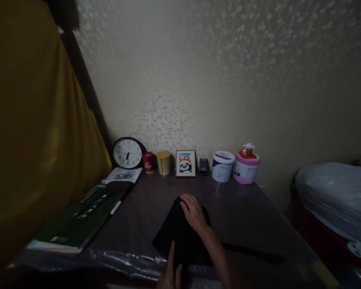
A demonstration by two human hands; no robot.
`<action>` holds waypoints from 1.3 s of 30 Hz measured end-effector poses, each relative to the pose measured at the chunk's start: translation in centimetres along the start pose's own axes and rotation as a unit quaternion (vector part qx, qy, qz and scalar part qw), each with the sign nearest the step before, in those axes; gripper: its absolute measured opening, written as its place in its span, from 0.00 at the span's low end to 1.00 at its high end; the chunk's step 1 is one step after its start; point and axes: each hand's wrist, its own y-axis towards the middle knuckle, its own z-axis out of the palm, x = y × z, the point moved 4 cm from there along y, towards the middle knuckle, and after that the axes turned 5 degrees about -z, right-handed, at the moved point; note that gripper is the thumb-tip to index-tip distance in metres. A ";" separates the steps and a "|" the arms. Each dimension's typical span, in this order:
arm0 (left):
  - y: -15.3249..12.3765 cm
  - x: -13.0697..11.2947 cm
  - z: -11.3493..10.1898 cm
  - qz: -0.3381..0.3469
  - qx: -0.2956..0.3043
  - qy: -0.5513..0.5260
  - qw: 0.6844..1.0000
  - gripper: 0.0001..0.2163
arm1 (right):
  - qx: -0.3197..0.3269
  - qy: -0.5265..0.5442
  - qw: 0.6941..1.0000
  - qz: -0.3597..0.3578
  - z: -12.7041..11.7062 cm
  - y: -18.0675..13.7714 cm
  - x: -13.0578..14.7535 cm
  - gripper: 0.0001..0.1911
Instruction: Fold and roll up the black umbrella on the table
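A flat black item (171,224), cloth-like and seemingly folded or flapped, lies near the front edge of the table; the dim light hides its exact kind. A dark strap (252,252) stretches to its right across the tabletop. My right hand (194,212) reaches over the black item, its fingers bent over the upper edge and closed on it. At the lower edge is my left hand (169,275), index finger stretched out on the black surface and thumb apart from it. The rest of that hand's fingers are hidden.
Green books (81,216) with a pen on top and a white marker (116,207) lie left. Along the wall stand a clock (127,153), cans (163,163), a panda picture frame (185,163) and tubs (222,166). A yellow curtain (42,120) hangs left.
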 end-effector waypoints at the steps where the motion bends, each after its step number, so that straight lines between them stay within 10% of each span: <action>1: 0.0 0.0 0.0 -0.002 0.002 0.001 1.000 0.26 | 0.022 0.021 0.999 -0.033 0.2 -0.8 1.0 0.15; 4: -0.2 -0.1 -0.1 0.001 0.002 0.007 1.000 0.25 | 0.073 0.048 0.994 -0.059 1.3 -2.2 2.0 0.15; 12: -0.7 -0.4 -0.5 0.028 -0.016 -0.016 0.999 0.25 | -0.121 0.156 0.948 0.248 -2.2 -3.0 -7.0 0.18; 18: -0.6 -0.2 -0.3 0.058 -0.006 -0.030 0.998 0.25 | -0.113 0.233 0.902 0.346 -3.7 -8.0 -10.2 0.19; 39: 0.0 0.3 -0.5 0.048 0.021 -0.061 0.997 0.25 | -0.067 0.218 0.927 0.296 -2.5 -7.9 -7.1 0.12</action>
